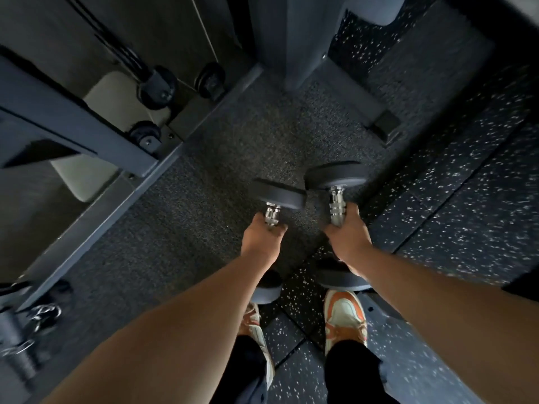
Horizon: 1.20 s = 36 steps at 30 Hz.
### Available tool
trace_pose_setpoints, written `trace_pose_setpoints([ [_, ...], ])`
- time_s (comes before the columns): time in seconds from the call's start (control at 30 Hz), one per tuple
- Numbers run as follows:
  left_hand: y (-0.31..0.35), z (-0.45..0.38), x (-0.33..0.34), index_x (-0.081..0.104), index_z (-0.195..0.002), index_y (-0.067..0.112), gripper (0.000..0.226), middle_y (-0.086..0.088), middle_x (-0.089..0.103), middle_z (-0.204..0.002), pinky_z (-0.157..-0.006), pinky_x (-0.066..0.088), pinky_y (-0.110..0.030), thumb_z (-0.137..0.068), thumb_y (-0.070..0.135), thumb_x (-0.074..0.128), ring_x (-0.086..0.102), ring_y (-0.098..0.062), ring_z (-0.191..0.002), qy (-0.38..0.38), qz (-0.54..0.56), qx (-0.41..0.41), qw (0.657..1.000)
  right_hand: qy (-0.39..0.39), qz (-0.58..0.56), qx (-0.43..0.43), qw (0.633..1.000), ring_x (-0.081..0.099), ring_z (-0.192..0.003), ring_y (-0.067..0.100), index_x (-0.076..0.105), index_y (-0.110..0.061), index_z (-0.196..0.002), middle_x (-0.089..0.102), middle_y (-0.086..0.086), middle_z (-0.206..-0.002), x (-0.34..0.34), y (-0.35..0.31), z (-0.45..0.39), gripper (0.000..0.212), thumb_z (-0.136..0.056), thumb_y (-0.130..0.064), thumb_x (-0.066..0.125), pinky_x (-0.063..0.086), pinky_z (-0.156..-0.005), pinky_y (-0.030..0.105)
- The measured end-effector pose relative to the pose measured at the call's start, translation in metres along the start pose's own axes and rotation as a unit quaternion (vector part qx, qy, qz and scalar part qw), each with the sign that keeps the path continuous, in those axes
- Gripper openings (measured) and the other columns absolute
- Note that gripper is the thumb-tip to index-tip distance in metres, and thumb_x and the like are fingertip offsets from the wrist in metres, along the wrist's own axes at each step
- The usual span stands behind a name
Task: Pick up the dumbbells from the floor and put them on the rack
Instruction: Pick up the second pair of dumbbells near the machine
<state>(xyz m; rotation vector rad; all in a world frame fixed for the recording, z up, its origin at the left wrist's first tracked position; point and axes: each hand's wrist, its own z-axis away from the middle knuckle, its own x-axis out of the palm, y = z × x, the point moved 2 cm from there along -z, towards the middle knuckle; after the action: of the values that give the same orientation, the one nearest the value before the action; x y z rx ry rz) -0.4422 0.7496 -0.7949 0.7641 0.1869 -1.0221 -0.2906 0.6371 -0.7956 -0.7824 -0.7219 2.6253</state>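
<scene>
I look straight down at my arms and feet. My left hand (262, 239) grips the chrome handle of a black dumbbell (278, 193), whose far head points forward and whose near head shows below my wrist. My right hand (347, 237) grips the chrome handle of a second, slightly larger black dumbbell (335, 174). Both dumbbells hang off the floor, side by side, roughly parallel and close together. No rack shelf with dumbbells is in view.
A grey machine frame (96, 132) with black pulleys runs diagonally at the left. A grey upright post (294, 39) and a foot pad (385, 123) stand ahead. Dark carpet mat (204, 205) lies underfoot, speckled rubber floor (466, 199) to the right. Chrome clips (43, 313) hang at lower left.
</scene>
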Motion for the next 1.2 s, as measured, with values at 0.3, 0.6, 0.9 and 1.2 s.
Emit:
trace_pose_setpoints([
  [0.3,0.140,0.209,-0.084,0.049,-0.083,0.024,0.021,-0.006,0.058,-0.072,-0.052,0.042,-0.037,-0.079,0.032,0.068,0.054,-0.023,-0.056,0.035,0.118,-0.001,0.992,-0.047,-0.110,-0.012,0.993,0.053,-0.052,0.016,0.045,-0.028,-0.109,0.058,0.006,-0.074,-0.154,-0.118,0.209,0.038,-0.084,-0.007,0.064,0.045,-0.043,0.031],
  [0.6,0.269,0.416,-0.114,0.051,-0.092,0.019,0.021,-0.008,0.063,-0.084,-0.062,0.055,-0.043,-0.083,0.028,0.067,0.061,-0.024,-0.067,0.085,0.159,0.065,0.981,-0.049,-0.165,-0.073,0.982,0.055,-0.050,0.012,0.048,-0.022,-0.110,0.061,0.009,-0.080,-0.315,-0.184,0.387,0.033,-0.087,-0.008,0.066,0.046,-0.039,0.023],
  [0.9,0.316,0.584,-0.056,0.053,-0.102,0.010,0.027,-0.009,0.059,-0.079,-0.040,0.044,-0.024,-0.085,0.027,0.066,0.053,-0.014,-0.048,0.038,0.165,0.144,0.975,-0.007,-0.212,-0.107,0.971,0.060,-0.061,0.019,0.049,-0.022,-0.113,0.064,0.014,-0.088,-0.453,-0.115,0.513,0.034,-0.088,-0.012,0.068,0.052,-0.055,0.035],
  [1.2,0.363,0.734,0.075,0.054,-0.103,0.004,0.022,-0.010,0.056,-0.072,-0.038,0.042,-0.024,-0.087,0.014,0.064,0.050,-0.015,-0.048,-0.038,0.143,0.214,0.965,0.098,-0.254,-0.080,0.959,0.064,-0.053,0.016,0.050,-0.026,-0.100,0.068,0.011,-0.082,-0.614,0.028,0.613,0.028,-0.084,-0.017,0.071,0.056,-0.050,0.033],
])
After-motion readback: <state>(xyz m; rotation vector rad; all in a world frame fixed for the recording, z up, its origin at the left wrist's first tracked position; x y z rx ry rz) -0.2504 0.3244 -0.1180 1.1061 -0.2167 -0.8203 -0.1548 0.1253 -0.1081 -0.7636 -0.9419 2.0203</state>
